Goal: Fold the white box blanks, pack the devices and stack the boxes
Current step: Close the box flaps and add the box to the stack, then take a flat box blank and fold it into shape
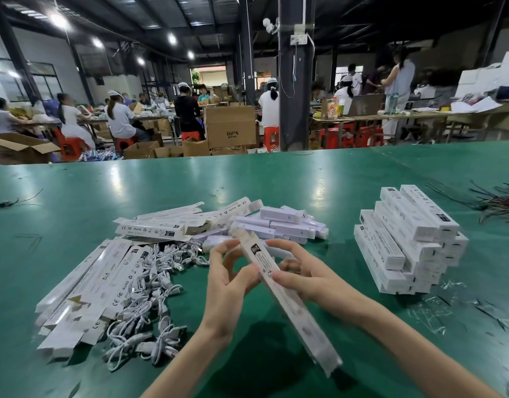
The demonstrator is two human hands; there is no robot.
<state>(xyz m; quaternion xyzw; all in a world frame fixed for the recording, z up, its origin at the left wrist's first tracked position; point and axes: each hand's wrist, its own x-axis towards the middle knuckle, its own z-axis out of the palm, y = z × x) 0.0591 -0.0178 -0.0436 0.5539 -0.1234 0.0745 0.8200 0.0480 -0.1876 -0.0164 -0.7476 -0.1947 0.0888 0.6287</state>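
Box blank (279, 285) is sitting mid-air in front of the finished stack (405, 242), left of it, both hands clamping it: left hand (227, 280) pinching the far end, right hand (302, 271) gripping the middle. Looking light, thin card, creasing easily, so better holding by the long edges. Green table (276, 179) is looking smooth and glossy; busy workshop behind

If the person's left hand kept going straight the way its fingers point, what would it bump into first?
Probably the white box that the left hand already grips; beyond it lies the pile of white devices. Depth is hard to judge.
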